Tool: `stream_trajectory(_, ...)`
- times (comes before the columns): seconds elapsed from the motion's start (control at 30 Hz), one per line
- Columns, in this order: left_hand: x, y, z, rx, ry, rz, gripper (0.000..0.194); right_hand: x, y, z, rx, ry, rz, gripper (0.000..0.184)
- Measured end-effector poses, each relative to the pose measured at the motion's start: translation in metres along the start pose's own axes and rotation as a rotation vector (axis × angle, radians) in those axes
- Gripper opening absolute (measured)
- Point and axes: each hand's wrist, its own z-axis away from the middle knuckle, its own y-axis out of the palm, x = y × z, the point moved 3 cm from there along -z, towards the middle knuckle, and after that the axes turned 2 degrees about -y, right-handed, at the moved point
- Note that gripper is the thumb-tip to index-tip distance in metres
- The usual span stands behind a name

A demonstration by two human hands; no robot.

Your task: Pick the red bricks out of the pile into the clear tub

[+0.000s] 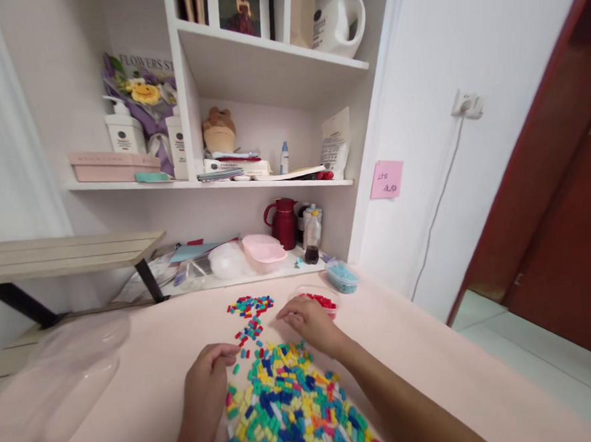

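A large heap of small colourful plastic pieces [291, 401] covers the near middle of the table, in yellow, green, blue, white and pink. My left hand [208, 380] rests at the heap's upper left edge, fingers stretched toward a few loose red and blue pieces [251, 330]. Beyond them lies a smaller pile of red, blue and teal pieces [251, 306]. My right hand [309, 321] hovers or rests just above the heap's far edge, its fingers reaching left and slightly bent; nothing shows in them. Partly behind it stands a clear tub of red pieces [325, 301].
A clear tub of light blue pieces [343, 277] stands at the table's far right corner. Empty clear containers [74, 374] lie at the left. Behind are a pink bowl [264, 252], a dark red jug [284, 223] and a bottle [312, 237]. A wooden stand [67, 255] borders the left.
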Motion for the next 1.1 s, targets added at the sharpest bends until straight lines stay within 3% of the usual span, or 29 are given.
stream_trajectory(0.1, -0.006, -0.002, 0.001, 0.056, 0.032, -0.031, 0.026, 0.018, 0.022, 0.007, 0.15, -0.094, 0.031, 0.02)
stream_trajectory(0.2, -0.01, -0.003, 0.002, 0.057, 0.043, -0.042, 0.026, 0.021, 0.036, 0.012, 0.21, -0.13, 0.095, 0.017)
stream_trajectory(0.43, -0.01, 0.001, 0.002, 0.041, 0.052, -0.057, 0.025, 0.011, 0.033, 0.011, 0.273, -0.102, 0.153, 0.01)
stream_trajectory(0.53, -0.012, 0.001, 0.003, 0.041, 0.043, -0.061, 0.025, 0.011, 0.031, 0.011, 0.266, -0.106, 0.16, 0.018)
stream_trajectory(0.63, -0.015, 0.001, 0.003, 0.039, 0.033, -0.043, 0.025, 0.011, 0.032, 0.012, 0.179, -0.083, 0.183, 0.017)
stream_trajectory(0.77, -0.02, 0.001, 0.005, 0.027, 0.022, -0.012, 0.025, 0.013, 0.041, 0.017, 0.155, -0.201, 0.254, 0.035)
stream_trajectory(0.87, -0.023, 0.001, 0.006, 0.028, 0.015, -0.01, 0.024, 0.013, 0.047, 0.019, 0.205, -0.231, 0.318, 0.031)
stream_trajectory(1.1, -0.024, 0.0, 0.006, 0.025, 0.02, -0.008, 0.023, 0.011, 0.05, 0.013, 0.209, -0.112, 0.287, 0.025)
